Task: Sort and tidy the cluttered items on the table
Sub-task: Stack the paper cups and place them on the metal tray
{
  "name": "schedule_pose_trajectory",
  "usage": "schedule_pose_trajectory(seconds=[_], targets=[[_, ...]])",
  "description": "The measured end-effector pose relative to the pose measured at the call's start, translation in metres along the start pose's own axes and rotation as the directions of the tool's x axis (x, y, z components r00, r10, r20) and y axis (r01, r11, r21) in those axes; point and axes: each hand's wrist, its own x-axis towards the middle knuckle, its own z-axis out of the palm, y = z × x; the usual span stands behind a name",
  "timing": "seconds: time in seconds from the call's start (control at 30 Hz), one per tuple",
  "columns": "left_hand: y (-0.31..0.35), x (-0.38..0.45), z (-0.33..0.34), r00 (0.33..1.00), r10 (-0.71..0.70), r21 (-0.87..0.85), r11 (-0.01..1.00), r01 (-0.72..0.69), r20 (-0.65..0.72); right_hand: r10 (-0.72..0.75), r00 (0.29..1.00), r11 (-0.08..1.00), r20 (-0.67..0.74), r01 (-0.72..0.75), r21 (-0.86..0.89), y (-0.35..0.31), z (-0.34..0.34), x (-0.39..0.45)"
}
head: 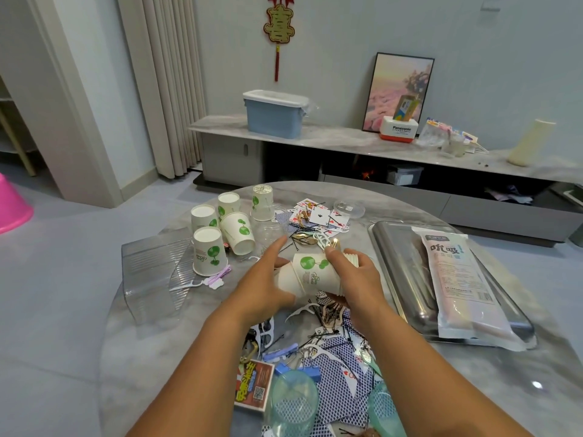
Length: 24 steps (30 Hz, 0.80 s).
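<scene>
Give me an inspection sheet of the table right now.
Surface: round marble-look table, crowded.
Job's things: stack of paper cups held sideways in both hands; five loose paper cups at far left, most upside down.
Clutter: playing cards, hairpins and floss picks strewn mid-table; metal tray at right with a packet lying on it; clear plastic organiser at left.
Grippers: left hand and right hand both grip the cup stack.
Cables: nothing seen.
Surroundings: low cabinet behind, bearing a blue bin.
</scene>
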Motion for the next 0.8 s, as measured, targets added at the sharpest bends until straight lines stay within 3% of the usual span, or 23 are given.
schedule_pose_trajectory(seconds=[0.27,0.5,0.67,0.73,0.8], targets=[[0.001,0.001,0.008,0.998,0.059,-0.244,0.968,-0.056,0.006,-0.069,0.981,0.996,0.181,0.077,-0.038,-0.014,-0.01,-0.005],[0.02,0.006,0.015,0.995,0.09,-0.476,0.874,-0.099,-0.041,-0.138,0.972,0.972,0.19,0.17,-0.162,-0.017,-0.01,-0.004],[0.038,0.003,0.02,0.992,-0.003,-0.621,0.78,-0.074,-0.122,-0.055,0.973,0.982,0.223,0.093,-0.164,-0.01,-0.006,-0.005],[0.034,0.007,0.013,0.948,-0.111,-0.582,0.808,-0.089,-0.299,-0.038,0.98,0.991,0.195,0.061,-0.118,-0.01,-0.009,-0.004],[0.022,0.014,0.003,0.768,-0.175,-0.335,0.941,-0.054,-0.616,-0.025,0.991,0.996,0.133,0.035,-0.076,-0.009,-0.01,-0.002]])
